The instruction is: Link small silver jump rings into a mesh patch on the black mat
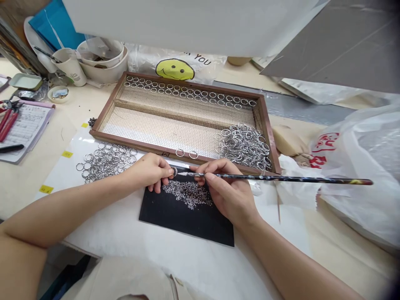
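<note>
Holding a small silver ring (175, 171) at the far edge of a black mat (187, 229), pinched between thumb and forefinger of the left hand (150, 170), with its other fingers curled down and the forearm (84, 206) slanting in from the lower left. Gripping a thin dark brush-like tool (296, 179) pen-fashion in the right hand (229, 187), between thumb and fingertips, with the tip close beside the ring. Set near scattered silver bits (189, 195), right of a heap of rings (108, 162), before a wood-framed mesh tray (270, 133).
</note>
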Action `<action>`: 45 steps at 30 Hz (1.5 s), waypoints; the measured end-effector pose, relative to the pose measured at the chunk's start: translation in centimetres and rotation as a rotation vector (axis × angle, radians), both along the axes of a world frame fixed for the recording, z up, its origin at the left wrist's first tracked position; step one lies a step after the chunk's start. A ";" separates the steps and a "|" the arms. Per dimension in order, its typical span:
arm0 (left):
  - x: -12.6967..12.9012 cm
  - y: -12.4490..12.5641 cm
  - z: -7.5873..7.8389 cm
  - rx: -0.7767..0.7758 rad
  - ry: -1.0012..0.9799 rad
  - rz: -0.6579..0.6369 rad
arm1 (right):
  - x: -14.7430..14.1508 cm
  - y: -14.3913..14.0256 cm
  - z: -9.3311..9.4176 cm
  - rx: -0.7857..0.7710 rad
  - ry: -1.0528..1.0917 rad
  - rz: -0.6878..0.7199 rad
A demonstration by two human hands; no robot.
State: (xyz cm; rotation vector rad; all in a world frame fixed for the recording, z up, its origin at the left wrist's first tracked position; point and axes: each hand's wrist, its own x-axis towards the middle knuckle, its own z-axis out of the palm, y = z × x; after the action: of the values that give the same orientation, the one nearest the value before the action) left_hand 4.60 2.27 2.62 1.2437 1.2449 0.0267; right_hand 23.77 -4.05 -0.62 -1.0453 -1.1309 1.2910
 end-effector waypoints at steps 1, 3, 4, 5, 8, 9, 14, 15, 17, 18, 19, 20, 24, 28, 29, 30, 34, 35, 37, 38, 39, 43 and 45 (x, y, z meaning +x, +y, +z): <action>0.0 0.0 0.0 0.000 -0.005 0.001 | 0.0 0.0 0.0 0.002 -0.001 0.003; 0.0 0.0 0.1 0.001 -0.014 0.002 | 0.0 0.0 0.1 0.003 -0.011 0.008; 0.0 0.0 0.0 0.001 -0.015 0.002 | 0.0 0.0 0.1 0.004 -0.020 0.010; 0.0 0.0 0.0 0.002 -0.014 0.000 | 0.0 0.0 0.1 0.006 -0.031 0.012; -0.1 0.1 -0.2 0.007 -0.014 -0.009 | 0.0 0.0 0.0 0.008 -0.059 0.013; -0.1 0.1 -0.3 0.008 -0.017 -0.011 | 0.1 -0.1 0.0 0.008 -0.063 0.013; 0.0 0.0 0.0 0.004 -0.005 -0.008 | 0.1 -0.1 0.0 0.007 -0.050 0.010; 0.0 0.0 0.1 0.003 -0.003 -0.005 | 0.1 -0.1 0.0 0.007 -0.049 0.009; 0.0 0.0 0.1 0.006 -0.006 -0.005 | 0.1 0.0 0.0 0.006 -0.053 0.007; 0.0 0.0 0.1 0.008 -0.009 -0.007 | 0.1 0.0 -0.1 0.007 -0.056 0.007; 0.0 0.0 0.1 0.010 -0.014 -0.010 | 0.1 0.0 -0.1 0.007 -0.060 0.008; 0.0 0.0 0.1 0.011 -0.017 -0.011 | 0.1 0.0 0.0 0.005 -0.062 0.009; 0.0 0.0 0.3 0.008 0.001 -0.007 | 0.1 0.0 0.0 -0.007 -0.064 0.008; 0.0 0.0 0.3 0.007 -0.006 -0.007 | 0.1 -0.1 0.0 -0.005 -0.062 0.008; 0.0 0.0 0.3 0.009 -0.011 -0.008 | 0.1 -0.1 0.0 -0.004 -0.061 0.009; 0.0 0.0 0.2 0.010 -0.011 -0.010 | 0.1 -0.1 -0.1 -0.004 -0.060 0.010; 0.0 0.0 0.2 0.015 -0.010 -0.015 | 0.1 0.0 -0.1 0.000 -0.051 0.007; 0.0 0.0 0.2 0.017 -0.013 -0.016 | 0.1 0.0 -0.1 0.002 -0.051 0.006; 0.0 0.0 0.2 0.019 -0.012 -0.014 | 0.1 0.0 -0.1 0.003 -0.050 0.007; 0.0 0.0 0.2 0.018 -0.009 -0.012 | 0.1 0.0 -0.1 0.003 -0.048 0.009; 0.0 -0.1 0.2 0.016 -0.007 -0.010 | 0.1 0.0 -0.1 0.006 -0.041 0.011; 0.1 -0.1 0.3 0.009 -0.008 0.001 | 0.0 0.0 0.0 0.046 -0.020 0.016; 0.1 -0.1 0.3 0.005 -0.005 0.008 | 0.1 -0.1 -0.1 0.063 -0.035 0.014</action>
State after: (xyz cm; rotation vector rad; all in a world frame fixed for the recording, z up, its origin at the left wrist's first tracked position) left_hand 4.69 2.18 2.93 1.2424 1.2456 0.0385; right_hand 23.83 -4.11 -0.68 -1.0188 -1.1997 1.2439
